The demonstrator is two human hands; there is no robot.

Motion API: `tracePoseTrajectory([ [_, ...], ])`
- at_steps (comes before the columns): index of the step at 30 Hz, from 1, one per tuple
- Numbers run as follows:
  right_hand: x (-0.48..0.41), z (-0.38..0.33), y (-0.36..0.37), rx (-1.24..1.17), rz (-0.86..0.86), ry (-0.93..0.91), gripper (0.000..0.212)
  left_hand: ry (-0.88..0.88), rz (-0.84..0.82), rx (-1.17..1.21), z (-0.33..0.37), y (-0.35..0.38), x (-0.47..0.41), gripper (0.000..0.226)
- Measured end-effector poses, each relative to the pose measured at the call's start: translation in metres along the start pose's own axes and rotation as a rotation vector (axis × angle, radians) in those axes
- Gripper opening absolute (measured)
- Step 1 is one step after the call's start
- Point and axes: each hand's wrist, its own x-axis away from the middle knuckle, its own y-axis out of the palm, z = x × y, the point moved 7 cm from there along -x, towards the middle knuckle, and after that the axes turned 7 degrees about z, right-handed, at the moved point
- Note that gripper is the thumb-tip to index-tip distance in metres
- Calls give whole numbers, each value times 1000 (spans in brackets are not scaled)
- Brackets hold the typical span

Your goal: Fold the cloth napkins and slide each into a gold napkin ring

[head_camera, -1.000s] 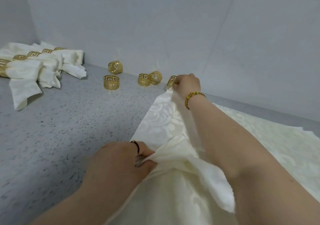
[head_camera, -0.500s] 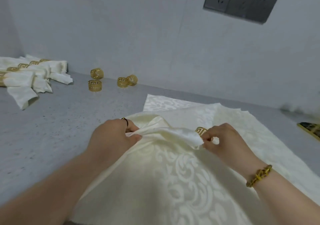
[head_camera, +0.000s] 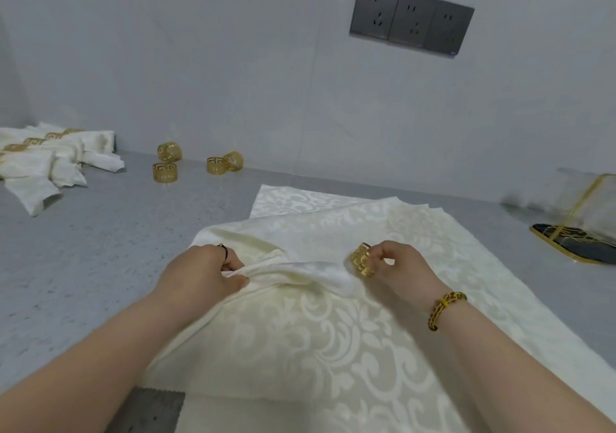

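Grey counter: ring reaches napkin.
The right hand pinches it, left hand grips the bunched tip; threading next.

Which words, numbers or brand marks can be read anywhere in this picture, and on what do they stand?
None can be read.
The wall sockets show only slots.
The gold napkin ring in the right hand bears a cut-out pattern, not letters.
The dark flat object at right is too blurred to read.
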Motion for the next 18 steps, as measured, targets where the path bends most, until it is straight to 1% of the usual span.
tracePoseTrajectory([
  [5,-5,17,-17,14,220,77,11,0,4,-22,0,2,0,27],
  [7,-3,18,-24,-24,254,90,14,2,14,-44,-1,2,1,28],
  [10,10,0,-25,-218,180,55,21,-6,32,-57,-1,2,3,26],
  [12,25,-13,-25,-369,156,15,21,-13,29,-46,-2,2,2,22],
  [15,55,-22,-24,-588,209,-41,16,-24,32,-28,-3,2,3,19],
  [16,66,-24,-22,-630,243,-69,16,-26,37,-30,-3,2,3,20],
  [18,86,-31,-17,-633,311,-155,17,-37,39,-31,-3,2,3,23],
])
